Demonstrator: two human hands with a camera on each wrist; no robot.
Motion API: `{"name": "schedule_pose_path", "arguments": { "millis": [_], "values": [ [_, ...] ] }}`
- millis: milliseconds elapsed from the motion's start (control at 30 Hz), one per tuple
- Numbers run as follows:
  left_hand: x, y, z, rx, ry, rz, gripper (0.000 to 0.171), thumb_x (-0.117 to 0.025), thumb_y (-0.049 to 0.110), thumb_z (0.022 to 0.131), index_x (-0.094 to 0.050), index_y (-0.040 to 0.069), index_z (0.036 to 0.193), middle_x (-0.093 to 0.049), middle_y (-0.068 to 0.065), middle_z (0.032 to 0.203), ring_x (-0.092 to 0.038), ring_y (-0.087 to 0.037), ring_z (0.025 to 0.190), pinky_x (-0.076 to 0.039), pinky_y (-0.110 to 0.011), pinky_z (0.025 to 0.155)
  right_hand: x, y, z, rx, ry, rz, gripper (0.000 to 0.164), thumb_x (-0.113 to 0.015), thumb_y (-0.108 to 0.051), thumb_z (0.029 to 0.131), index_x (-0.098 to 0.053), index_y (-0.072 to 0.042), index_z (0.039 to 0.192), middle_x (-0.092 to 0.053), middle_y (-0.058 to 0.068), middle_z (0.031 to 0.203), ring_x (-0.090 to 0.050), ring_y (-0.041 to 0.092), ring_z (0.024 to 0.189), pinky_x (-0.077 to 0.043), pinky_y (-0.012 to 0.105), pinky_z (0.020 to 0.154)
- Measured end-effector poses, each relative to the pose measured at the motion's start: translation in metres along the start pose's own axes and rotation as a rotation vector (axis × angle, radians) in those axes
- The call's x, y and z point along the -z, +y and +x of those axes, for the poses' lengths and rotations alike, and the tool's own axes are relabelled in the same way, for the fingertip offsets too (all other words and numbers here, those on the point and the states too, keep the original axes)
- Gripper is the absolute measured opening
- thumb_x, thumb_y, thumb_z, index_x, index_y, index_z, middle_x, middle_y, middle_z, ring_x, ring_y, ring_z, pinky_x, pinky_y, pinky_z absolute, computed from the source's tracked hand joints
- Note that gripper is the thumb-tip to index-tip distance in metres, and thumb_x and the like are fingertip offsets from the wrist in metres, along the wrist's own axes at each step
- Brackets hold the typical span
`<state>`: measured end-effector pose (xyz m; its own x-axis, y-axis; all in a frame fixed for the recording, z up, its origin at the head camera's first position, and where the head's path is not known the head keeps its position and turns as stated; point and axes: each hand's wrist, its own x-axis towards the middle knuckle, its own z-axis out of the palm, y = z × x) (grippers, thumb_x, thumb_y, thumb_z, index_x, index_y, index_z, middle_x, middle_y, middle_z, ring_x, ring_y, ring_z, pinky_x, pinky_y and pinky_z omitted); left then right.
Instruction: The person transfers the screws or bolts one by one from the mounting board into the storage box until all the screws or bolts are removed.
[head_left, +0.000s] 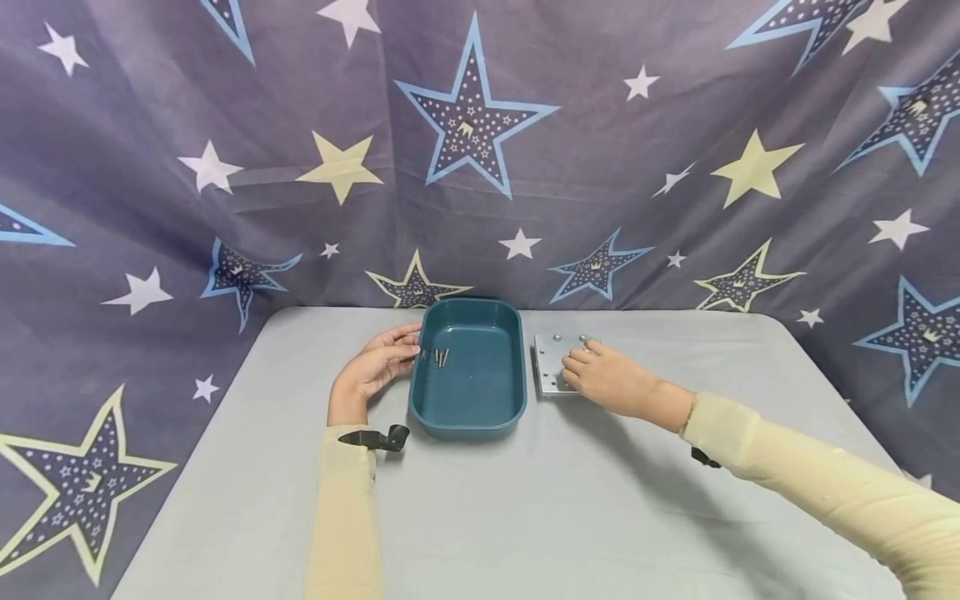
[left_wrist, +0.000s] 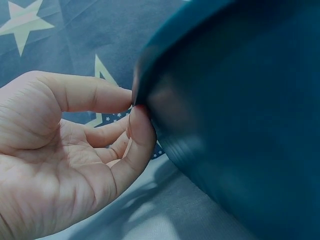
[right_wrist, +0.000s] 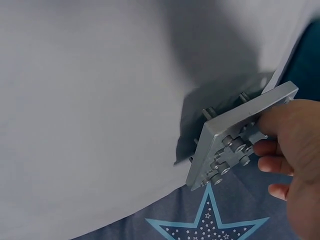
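Note:
A teal tray [head_left: 468, 429] stands on the table, with several small metal screws [head_left: 441, 358] lying inside near its left wall. My left hand [head_left: 378, 367] pinches the tray's left rim between thumb and finger, as the left wrist view shows close up. To the tray's right is a silver metal plate [head_left: 551, 379] carrying several screws [right_wrist: 235, 144], some with ends sticking out beneath. Over the plate's right part, my right hand [head_left: 611, 379] has its fingers curled and pinches at a screw there. The hand itself mostly hides that screw and the fingertips.
A pale cloth covers the table [head_left: 480, 517]. Behind it and at both sides hangs a purple-grey curtain [head_left: 570, 225] with stars. Each wrist wears a black camera mount [head_left: 382, 437]. The plate is close beside the tray's right wall.

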<state>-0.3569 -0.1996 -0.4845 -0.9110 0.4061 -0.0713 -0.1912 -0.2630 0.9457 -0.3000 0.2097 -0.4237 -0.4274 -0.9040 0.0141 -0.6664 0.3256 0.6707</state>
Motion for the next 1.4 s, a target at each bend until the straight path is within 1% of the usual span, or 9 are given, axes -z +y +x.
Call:
{"name": "schedule_pose_path", "arguments": {
  "millis": [167, 333, 567, 667, 767, 867, 1067, 1133, 1400],
  "values": [
    [0.0007, -0.0007, -0.0004, -0.002, 0.004, -0.003, 0.062, -0.045, -0.011, 0.101, -0.019, -0.009, 0.158, -0.063, 0.003, 0.104, -0.065, -0.004, 0.088, -0.055, -0.019, 0.076, -0.0033, -0.001, 0.0015, -0.006, 0.028, 0.01, 0.028, -0.076, -0.017, 0.086, -0.068, -0.009, 0.112, -0.068, 0.006, 0.113, -0.056, 0.024, 0.106, -0.049, 0.042, 0.098],
    [0.001, -0.0017, -0.0007, -0.032, -0.016, 0.002, 0.063, -0.048, -0.009, 0.1, -0.021, -0.01, 0.157, -0.064, 0.002, 0.106, -0.066, -0.005, 0.09, -0.056, -0.019, 0.078, -0.0057, -0.002, 0.0035, -0.019, 0.044, 0.017, 0.025, -0.074, -0.021, 0.087, -0.067, -0.009, 0.108, -0.068, 0.006, 0.111, -0.055, 0.023, 0.101, -0.049, 0.041, 0.094],
    [0.0057, -0.0058, -0.0003, -0.098, -0.096, 0.012, 0.062, -0.06, -0.001, 0.096, -0.034, -0.007, 0.153, -0.066, 0.003, 0.11, -0.067, -0.005, 0.093, -0.057, -0.02, 0.08, -0.0037, -0.0011, 0.005, -0.011, 0.004, 0.03, 0.033, -0.079, -0.026, 0.084, -0.068, -0.009, 0.109, -0.069, 0.006, 0.112, -0.056, 0.023, 0.102, -0.05, 0.041, 0.093],
    [0.0056, -0.0049, 0.0002, -0.079, -0.071, 0.011, 0.062, -0.055, -0.004, 0.097, -0.03, -0.008, 0.154, -0.066, 0.002, 0.109, -0.067, -0.005, 0.093, -0.057, -0.02, 0.079, -0.0028, 0.0004, 0.006, -0.009, -0.002, 0.051, 0.032, -0.08, -0.025, 0.083, -0.068, -0.009, 0.108, -0.069, 0.006, 0.109, -0.057, 0.023, 0.102, -0.05, 0.041, 0.094],
    [0.0032, -0.0025, -0.0006, -0.033, -0.028, 0.019, 0.063, -0.048, -0.008, 0.1, -0.022, -0.01, 0.157, -0.064, 0.003, 0.108, -0.066, -0.005, 0.092, -0.056, -0.019, 0.078, -0.002, 0.0016, 0.0063, -0.006, -0.004, 0.074, 0.026, -0.078, -0.021, 0.085, -0.068, -0.009, 0.106, -0.069, 0.005, 0.106, -0.058, 0.023, 0.102, -0.05, 0.042, 0.095],
    [0.0008, -0.0006, -0.0014, -0.005, -0.009, 0.013, 0.062, -0.045, -0.01, 0.101, -0.02, -0.009, 0.158, -0.063, 0.002, 0.107, -0.066, -0.006, 0.091, -0.056, -0.02, 0.078, -0.0008, 0.0021, 0.0068, -0.009, 0.01, 0.1, 0.019, -0.076, -0.017, 0.086, -0.068, -0.009, 0.102, -0.069, 0.005, 0.1, -0.058, 0.022, 0.097, -0.051, 0.041, 0.091],
    [0.0007, -0.0013, -0.0012, -0.003, 0.002, 0.007, 0.061, -0.044, -0.011, 0.101, -0.021, -0.009, 0.157, -0.064, 0.003, 0.105, -0.066, -0.005, 0.09, -0.056, -0.02, 0.078, 0.0019, 0.0017, 0.0081, -0.012, 0.04, 0.112, 0.015, -0.078, -0.013, 0.083, -0.069, -0.01, 0.095, -0.067, 0.003, 0.091, -0.056, 0.021, 0.088, -0.047, 0.037, 0.083],
    [0.0004, -0.0017, -0.0013, 0.0, 0.004, 0.001, 0.061, -0.044, -0.011, 0.101, -0.021, -0.009, 0.157, -0.064, 0.003, 0.105, -0.066, -0.005, 0.089, -0.056, -0.02, 0.077, 0.0025, 0.0012, 0.0082, -0.009, 0.029, 0.105, 0.017, -0.078, -0.014, 0.082, -0.07, -0.01, 0.096, -0.067, 0.002, 0.091, -0.056, 0.02, 0.088, -0.047, 0.036, 0.082],
    [0.0007, -0.0012, 0.0, -0.004, 0.001, 0.01, 0.061, -0.043, -0.011, 0.101, -0.021, -0.009, 0.157, -0.065, 0.003, 0.106, -0.066, -0.005, 0.09, -0.055, -0.019, 0.078, 0.0022, -0.0001, 0.0083, -0.015, 0.019, 0.077, 0.02, -0.081, -0.015, 0.082, -0.071, -0.009, 0.098, -0.068, 0.004, 0.093, -0.059, 0.022, 0.09, -0.051, 0.04, 0.09]
  ]
}}
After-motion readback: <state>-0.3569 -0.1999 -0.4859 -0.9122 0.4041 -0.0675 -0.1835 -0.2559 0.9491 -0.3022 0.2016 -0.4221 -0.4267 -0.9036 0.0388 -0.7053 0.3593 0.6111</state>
